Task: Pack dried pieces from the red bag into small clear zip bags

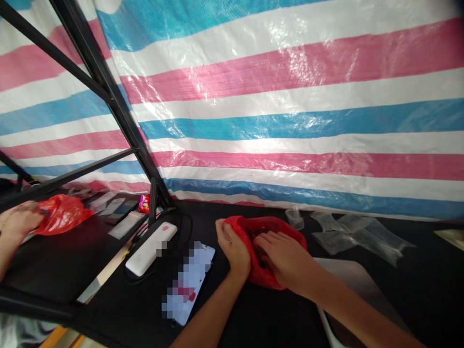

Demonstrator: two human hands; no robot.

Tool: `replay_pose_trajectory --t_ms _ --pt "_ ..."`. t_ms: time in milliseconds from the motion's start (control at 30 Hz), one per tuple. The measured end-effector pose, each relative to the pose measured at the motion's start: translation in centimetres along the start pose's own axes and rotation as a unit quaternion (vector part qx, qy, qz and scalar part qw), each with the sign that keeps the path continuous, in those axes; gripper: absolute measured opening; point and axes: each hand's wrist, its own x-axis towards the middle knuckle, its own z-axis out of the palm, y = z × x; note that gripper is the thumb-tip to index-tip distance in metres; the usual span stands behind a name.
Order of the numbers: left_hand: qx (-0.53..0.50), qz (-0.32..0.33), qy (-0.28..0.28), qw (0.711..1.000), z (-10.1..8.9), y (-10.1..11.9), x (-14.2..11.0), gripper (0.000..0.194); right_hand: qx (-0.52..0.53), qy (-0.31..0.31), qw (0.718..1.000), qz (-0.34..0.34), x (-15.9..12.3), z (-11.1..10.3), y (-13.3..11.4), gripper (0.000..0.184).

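Note:
A red plastic bag [268, 279] stands with its mouth wide on the black tabletop, small dark brownish bits showing inside. My left hand [234, 249] is closed on the bag's left side, its thumb and fingers at the rim. From the right, my right hand [284, 256] reaches into the mouth, fingers curled down among the bits. Its fingertips are hidden, so what they pinch, if anything, cannot be made out. A lit phone [194, 285], its screen partly blurred, lies left of my left forearm.
A white power bank [150, 249] with black cable lies left of the phone. Clear plastic bags [348, 232] lie behind right; a silver laptop-like slab [357, 275] sits under my right forearm. Beyond a black metal frame [119, 116], another person's hand [21, 217] holds a red bag [65, 215].

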Motion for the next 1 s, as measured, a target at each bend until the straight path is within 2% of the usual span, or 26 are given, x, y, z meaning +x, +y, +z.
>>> replay_pose_trajectory --t_ms 100,233,333,467,567,667,833,1000 --pt "-0.001 0.007 0.001 1.0 0.0 0.0 0.1 0.026 0.013 -0.008 1.0 -0.008 0.0 0.8 -0.4 0.052" --pt "-0.012 -0.006 -0.004 1.0 -0.2 -0.2 0.4 0.025 0.042 0.001 0.999 0.012 0.1 0.9 -0.3 0.037" --pt "-0.012 -0.012 -0.014 1.0 -0.2 -0.2 0.9 0.024 0.113 0.01 0.993 0.039 0.2 0.2 0.1 0.03" --pt "-0.015 -0.017 -0.051 0.998 -0.2 0.0 1.6 0.008 0.224 0.02 0.972 0.067 0.2 -0.6 1.3 0.029" --pt "0.004 0.018 -0.074 0.997 -0.2 0.4 1.7 0.019 0.29 0.054 0.953 0.07 0.3 -1.4 2.9 0.028" --pt "0.042 0.067 -0.094 0.992 -0.2 0.8 1.6 0.019 0.332 0.097 0.935 0.079 0.3 -2.9 4.5 0.03" --pt "0.141 0.114 -0.197 0.963 -0.1 0.8 0.9 0.016 0.335 0.152 0.927 0.07 -0.2 -5.6 5.0 0.037" --pt "0.262 0.143 -0.294 0.908 -0.2 1.1 0.1 0.011 0.257 0.169 0.95 0.05 -0.7 -5.7 3.4 0.034"
